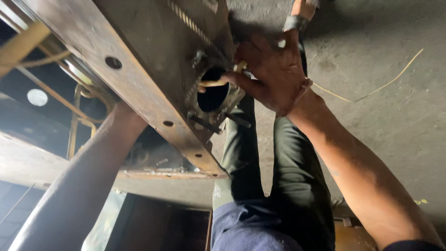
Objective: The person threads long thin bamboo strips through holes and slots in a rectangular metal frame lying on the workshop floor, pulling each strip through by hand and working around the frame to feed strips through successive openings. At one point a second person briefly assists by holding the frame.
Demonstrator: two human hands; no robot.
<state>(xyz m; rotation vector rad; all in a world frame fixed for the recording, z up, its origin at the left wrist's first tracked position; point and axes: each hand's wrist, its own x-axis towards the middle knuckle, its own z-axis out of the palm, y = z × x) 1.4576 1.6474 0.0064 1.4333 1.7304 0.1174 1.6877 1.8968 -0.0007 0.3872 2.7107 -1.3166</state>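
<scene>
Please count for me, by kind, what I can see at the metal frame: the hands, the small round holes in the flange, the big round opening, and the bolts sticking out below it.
Hands in view: 1, the right hand; the left is hidden behind the metal frame
Small round holes in the flange: 3
Big round opening: 1
Protruding bolts: 2
Total: 7

Right hand [274, 74]: raised, back toward cam, fingers curled inward w/ fingertips [232, 78] pinched together, wrist bent; forearm runs up from lower-right corner. Left arm [79, 195]: extended diagonally up from lower left, forearm straight; left hand hidden past wrist, state indeterminable. Legs stretched fwd between both arms.
</scene>
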